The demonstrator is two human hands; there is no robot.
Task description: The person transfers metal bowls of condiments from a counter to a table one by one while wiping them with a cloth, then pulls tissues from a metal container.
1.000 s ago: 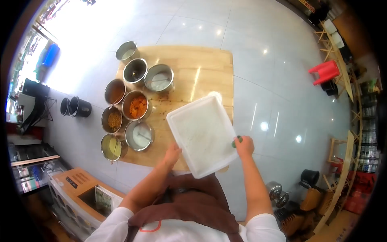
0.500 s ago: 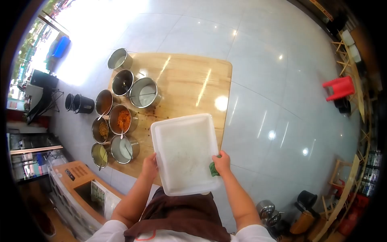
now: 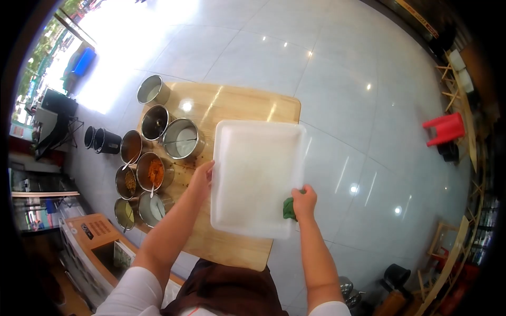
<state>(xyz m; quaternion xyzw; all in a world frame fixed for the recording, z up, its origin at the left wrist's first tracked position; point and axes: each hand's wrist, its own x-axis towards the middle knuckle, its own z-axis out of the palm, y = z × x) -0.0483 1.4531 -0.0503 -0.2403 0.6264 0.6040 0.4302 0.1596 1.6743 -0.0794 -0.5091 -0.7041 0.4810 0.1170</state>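
Observation:
A white rectangular plastic tray (image 3: pixel 257 176), faintly smudged inside, is held up over the right part of the wooden table (image 3: pixel 232 258). My left hand (image 3: pixel 202 178) grips its left edge, with the fingers partly hidden behind the rim. At the lower right edge, my right hand (image 3: pixel 304 201) is closed round a crumpled green cloth (image 3: pixel 289 209) and against the tray's rim. Left of the tray stands a steel pot of white contents (image 3: pixel 182 139) with a utensil in it. Nearby is another pot with orange shreds (image 3: pixel 155 171) and a spoon.
Several more steel pots, one with brown contents (image 3: pixel 130 147), crowd the table's left side. An orange-topped counter (image 3: pixel 89 231) is at lower left. Black buckets (image 3: pixel 107 141) stand on the floor beyond the pots. A red stool (image 3: pixel 444 129) is far right.
The tray has moved forward and a little right, away from my body, and both hands have gone with it. The green cloth stays in my right hand. The pots keep their places.

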